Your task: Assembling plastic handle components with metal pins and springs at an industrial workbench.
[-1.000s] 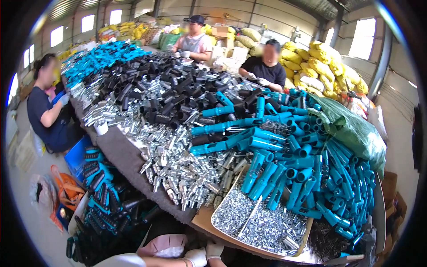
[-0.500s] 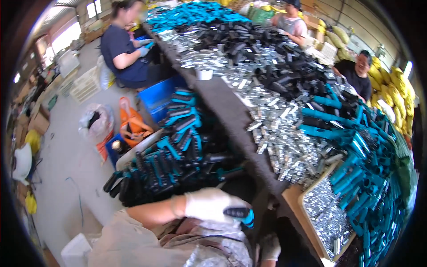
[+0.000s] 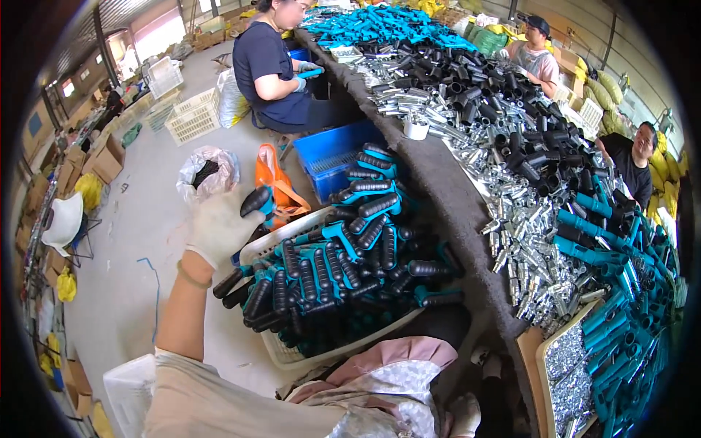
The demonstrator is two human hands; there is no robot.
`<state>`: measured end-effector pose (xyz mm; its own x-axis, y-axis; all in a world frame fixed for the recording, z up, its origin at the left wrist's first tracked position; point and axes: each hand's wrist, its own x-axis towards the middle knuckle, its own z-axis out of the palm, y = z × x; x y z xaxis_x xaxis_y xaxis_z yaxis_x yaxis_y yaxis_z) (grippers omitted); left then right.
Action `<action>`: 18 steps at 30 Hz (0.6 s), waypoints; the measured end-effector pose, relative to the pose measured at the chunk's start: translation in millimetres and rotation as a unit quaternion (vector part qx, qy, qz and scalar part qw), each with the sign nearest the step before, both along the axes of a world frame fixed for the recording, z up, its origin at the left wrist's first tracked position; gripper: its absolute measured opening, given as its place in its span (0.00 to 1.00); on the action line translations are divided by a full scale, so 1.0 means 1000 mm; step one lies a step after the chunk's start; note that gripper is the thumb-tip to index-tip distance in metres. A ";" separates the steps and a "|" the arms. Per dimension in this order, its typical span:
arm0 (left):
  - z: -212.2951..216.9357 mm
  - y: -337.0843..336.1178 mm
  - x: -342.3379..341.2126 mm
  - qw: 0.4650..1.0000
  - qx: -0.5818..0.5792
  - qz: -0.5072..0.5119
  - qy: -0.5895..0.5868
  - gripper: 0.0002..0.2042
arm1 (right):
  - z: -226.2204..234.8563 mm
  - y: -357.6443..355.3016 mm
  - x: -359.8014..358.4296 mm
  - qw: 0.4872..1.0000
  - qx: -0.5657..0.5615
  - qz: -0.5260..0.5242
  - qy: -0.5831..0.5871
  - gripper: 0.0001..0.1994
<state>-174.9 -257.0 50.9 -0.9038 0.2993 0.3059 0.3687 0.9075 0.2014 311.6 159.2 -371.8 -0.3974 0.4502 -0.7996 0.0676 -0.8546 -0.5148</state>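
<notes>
The gloved left hand [image 3: 219, 225] held its fingers clamped on a finished handle [image 3: 257, 200] above the already heaped white basket [image 3: 292, 354] — many loose parts [image 3: 526, 219] remained on the desk [image 3: 445, 190] — right hand's [image 3: 464, 415] fingers I cannot tell.

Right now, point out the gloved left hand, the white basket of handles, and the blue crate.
white-gloved left hand [image 3: 219, 226], head view, back of the glove
white plastic basket of black-and-teal handles [image 3: 288, 356], head view, near rim
blue plastic crate [image 3: 332, 146], head view, side wall

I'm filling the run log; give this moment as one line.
left hand: gloved, grips black-and-teal handle | above white basket of same handles | right hand: low, by lap
</notes>
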 end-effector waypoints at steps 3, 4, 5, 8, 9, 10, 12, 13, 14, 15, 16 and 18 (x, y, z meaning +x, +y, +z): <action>-0.076 -0.023 -0.016 0.997 -0.038 0.058 -0.029 0.17 | 0.033 -0.010 -0.011 0.979 0.183 0.093 -0.003 0.20; -0.098 -0.035 -0.012 0.995 -0.033 0.073 -0.054 0.17 | 0.026 -0.007 -0.019 0.990 0.129 0.046 0.031 0.18; -0.115 -0.027 -0.004 0.995 0.011 0.039 -0.093 0.16 | 0.016 -0.001 -0.016 0.995 0.079 -0.013 0.059 0.16; -0.126 0.020 0.016 0.984 -0.077 -0.071 -0.144 0.16 | -0.011 0.007 0.020 0.944 0.329 0.025 0.010 0.15; -0.143 -0.004 0.019 0.991 -0.044 -0.038 -0.120 0.17 | 0.024 -0.014 -0.022 0.850 0.478 0.198 -0.103 0.14; -0.139 0.017 0.021 0.988 -0.058 -0.010 -0.144 0.17 | 0.030 -0.014 -0.017 0.944 0.323 0.060 -0.038 0.14; -0.148 0.001 0.013 0.985 -0.028 0.006 -0.170 0.21 | 0.075 -0.035 -0.050 0.943 0.317 0.095 -0.044 0.14; -0.145 0.004 0.006 0.982 -0.032 -0.005 -0.185 0.25 | 0.051 -0.024 -0.025 0.901 0.408 0.123 -0.086 0.13; -0.159 -0.003 -0.007 0.985 -0.029 -0.043 -0.165 0.30 | 0.036 -0.024 -0.016 0.873 0.468 0.118 -0.068 0.13; -0.172 -0.027 -0.020 0.985 -0.034 -0.114 -0.122 0.39 | 0.054 -0.034 -0.038 0.941 0.328 0.054 -0.061 0.13; -0.151 -0.009 -0.011 0.974 -0.116 -0.057 -0.187 0.42 | 0.083 -0.042 -0.052 0.950 0.301 0.056 -0.064 0.13; -0.152 0.003 -0.027 0.954 -0.224 -0.084 -0.182 0.27 | 0.104 -0.041 -0.046 0.925 0.348 0.135 -0.073 0.13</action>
